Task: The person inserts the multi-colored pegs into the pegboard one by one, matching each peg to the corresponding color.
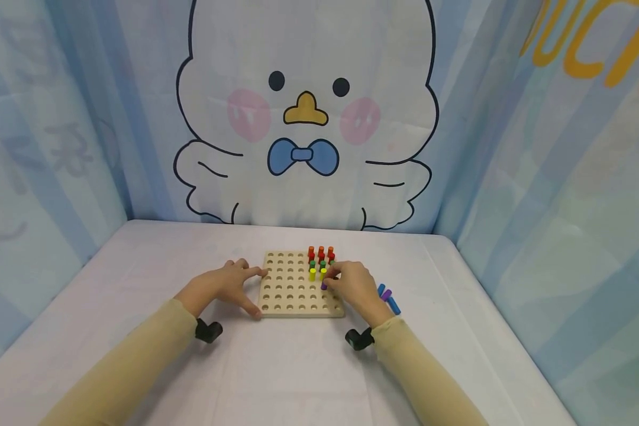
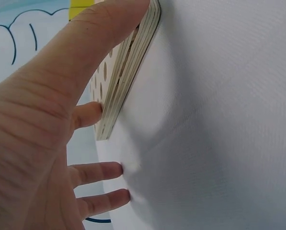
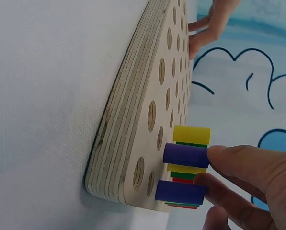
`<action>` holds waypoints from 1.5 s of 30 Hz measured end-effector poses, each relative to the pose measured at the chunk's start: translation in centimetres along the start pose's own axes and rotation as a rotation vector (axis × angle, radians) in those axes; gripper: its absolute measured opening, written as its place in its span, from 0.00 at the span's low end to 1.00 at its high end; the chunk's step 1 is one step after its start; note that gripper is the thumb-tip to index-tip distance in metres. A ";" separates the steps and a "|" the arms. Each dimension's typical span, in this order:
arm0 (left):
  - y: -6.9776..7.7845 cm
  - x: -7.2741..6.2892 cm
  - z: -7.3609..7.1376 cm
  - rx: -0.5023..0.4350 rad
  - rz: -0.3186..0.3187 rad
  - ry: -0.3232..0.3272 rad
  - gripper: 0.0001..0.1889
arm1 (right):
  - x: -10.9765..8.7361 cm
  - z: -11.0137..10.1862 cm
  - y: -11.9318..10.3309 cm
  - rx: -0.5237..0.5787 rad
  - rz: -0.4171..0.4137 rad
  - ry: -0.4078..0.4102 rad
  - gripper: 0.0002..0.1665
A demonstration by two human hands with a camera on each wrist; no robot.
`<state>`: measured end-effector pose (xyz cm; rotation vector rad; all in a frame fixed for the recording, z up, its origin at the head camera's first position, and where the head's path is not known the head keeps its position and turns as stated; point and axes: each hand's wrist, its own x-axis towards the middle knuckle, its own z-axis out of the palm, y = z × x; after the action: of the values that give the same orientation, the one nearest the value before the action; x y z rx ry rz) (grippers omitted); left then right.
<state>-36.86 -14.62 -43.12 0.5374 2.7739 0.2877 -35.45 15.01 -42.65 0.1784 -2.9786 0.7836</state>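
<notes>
A square wooden pegboard (image 1: 290, 315) with rows of round holes lies on the table. My left hand (image 1: 229, 285) rests at its left side, fingers spread, with thumb and index finger touching the edge; the other fingertips meet the cloth. My right hand (image 1: 355, 290) is over the board's right part, thumb and a finger at the top of a purple peg (image 3: 186, 155) standing in a hole. Another purple peg (image 3: 180, 192) stands beside it, hidden by the hand in the head view. Behind them are orange (image 1: 321, 250), red, green and yellow pegs (image 1: 312, 274) in rows.
To the right of the board lie loose pegs: a purple one (image 1: 386, 294) between blue ones (image 1: 394, 305). White cloth covers the table (image 1: 298, 378). Printed curtains (image 1: 303, 195) hang behind and on both sides. A black camera mount sits at each wrist.
</notes>
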 end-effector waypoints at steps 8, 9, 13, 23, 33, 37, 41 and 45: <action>-0.1 0.1 0.1 0.000 -0.011 -0.004 0.60 | -0.2 -0.3 -0.1 0.013 -0.004 -0.041 0.04; -0.1 0.1 0.0 -0.001 -0.013 -0.004 0.60 | -0.2 -0.3 -0.1 0.015 -0.005 -0.044 0.04; 0.0 -0.1 -0.1 0.004 -0.007 -0.004 0.60 | -0.4 -0.4 0.2 0.003 -0.001 -0.033 0.04; 0.1 0.0 0.0 0.004 -0.022 -0.015 0.60 | -1.0 -1.6 1.9 -0.223 0.024 0.013 0.15; 0.2 -0.3 -0.2 0.000 -0.013 -0.019 0.59 | -1.6 -4.0 4.0 -0.384 0.137 -0.058 0.23; 0.3 -0.5 -0.3 -0.003 -0.011 -0.019 0.59 | -1.8 -4.5 4.9 -0.414 0.152 -0.056 0.25; 0.2 -0.5 -0.2 0.000 -0.013 -0.022 0.60 | -1.8 -4.3 5.6 -0.443 0.167 -0.075 0.26; 0.2 -0.4 -0.1 0.004 -0.013 -0.023 0.60 | -1.7 -4.0 6.1 -0.455 0.176 -0.089 0.26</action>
<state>-36.47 -14.62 -42.86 0.5208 2.7553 0.2715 -34.42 22.37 -42.30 -0.0746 -3.1881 0.0912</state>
